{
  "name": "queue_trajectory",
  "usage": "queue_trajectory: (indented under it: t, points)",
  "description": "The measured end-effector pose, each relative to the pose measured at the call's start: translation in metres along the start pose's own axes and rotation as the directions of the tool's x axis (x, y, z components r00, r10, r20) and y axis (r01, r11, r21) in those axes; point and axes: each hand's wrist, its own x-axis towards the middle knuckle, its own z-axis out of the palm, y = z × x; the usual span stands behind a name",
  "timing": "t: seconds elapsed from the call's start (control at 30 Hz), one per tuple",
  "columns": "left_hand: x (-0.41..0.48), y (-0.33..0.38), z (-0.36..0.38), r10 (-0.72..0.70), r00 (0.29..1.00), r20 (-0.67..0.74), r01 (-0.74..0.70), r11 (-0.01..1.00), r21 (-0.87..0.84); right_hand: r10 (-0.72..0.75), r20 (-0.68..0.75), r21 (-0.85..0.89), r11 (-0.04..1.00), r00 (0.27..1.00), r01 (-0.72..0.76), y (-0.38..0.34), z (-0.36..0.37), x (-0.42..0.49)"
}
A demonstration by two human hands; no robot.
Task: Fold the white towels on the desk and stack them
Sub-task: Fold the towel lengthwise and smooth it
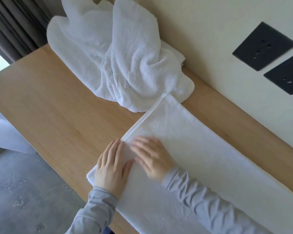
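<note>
Left hand (pixel 111 166) and right hand (pixel 152 156) side by side, both flat with straight fingers, pressing on the layered end of a long folded white towel (pixel 201 149) laid across the wooden worktop (pixel 57 107). At that towel's far corner, touching it, a crumpled heap of white towels (pixel 117 56) against the wall.

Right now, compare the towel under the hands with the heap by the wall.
The folded towel lies flat, edges aligned; the heap is crumpled and mounded. The left hand and right hand press the folded towel, not the heap. Both are white, on the desk.
</note>
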Motion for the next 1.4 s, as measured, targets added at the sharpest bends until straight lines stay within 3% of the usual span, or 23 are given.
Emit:
queue_trajectory:
  t: [0.1,0.23,0.37,0.53,0.73,0.9,1.1,1.3,1.4]
  points:
    - [-0.003,-0.005,0.005,0.007,1.000,0.029,-0.009,0.997,0.073,-0.105,0.239,-0.092,0.987,0.965,0.130,0.006,0.005,-0.025]
    - [-0.002,-0.005,0.008,0.005,0.998,0.056,-0.012,0.992,0.126,-0.181,0.386,-0.161,0.952,0.905,0.259,0.048,-0.003,-0.008]
    - [-0.002,-0.004,0.007,-0.016,1.000,0.025,0.014,0.997,0.082,-0.027,0.268,-0.235,0.968,0.963,0.093,0.087,-0.016,0.019]
    - [0.006,0.000,0.005,-0.312,0.944,-0.102,0.284,0.931,-0.228,-0.133,-0.004,-0.264,0.956,0.991,0.128,0.083,-0.013,0.040]
    - [0.016,-0.002,0.010,-0.451,0.886,-0.112,0.397,0.860,-0.322,-0.157,0.079,-0.309,0.935,0.984,0.174,0.089,-0.020,0.062]
    - [0.017,-0.006,0.012,-0.418,0.900,-0.124,0.366,0.879,-0.307,-0.129,0.219,-0.289,0.938,0.967,0.191,0.089,-0.028,0.076]
    - [0.015,-0.010,0.004,-0.258,0.949,-0.183,0.200,0.937,-0.286,-0.150,0.311,-0.369,0.891,0.939,0.264,0.081,-0.034,0.094]
    - [0.015,-0.011,0.005,-0.240,0.950,-0.202,0.180,0.945,-0.274,-0.096,0.462,-0.247,0.941,0.882,0.232,0.089,-0.043,0.098]
    - [0.015,-0.011,0.006,-0.233,0.952,-0.199,0.179,0.950,-0.257,-0.128,0.422,-0.285,0.921,0.897,0.265,0.091,-0.045,0.094]
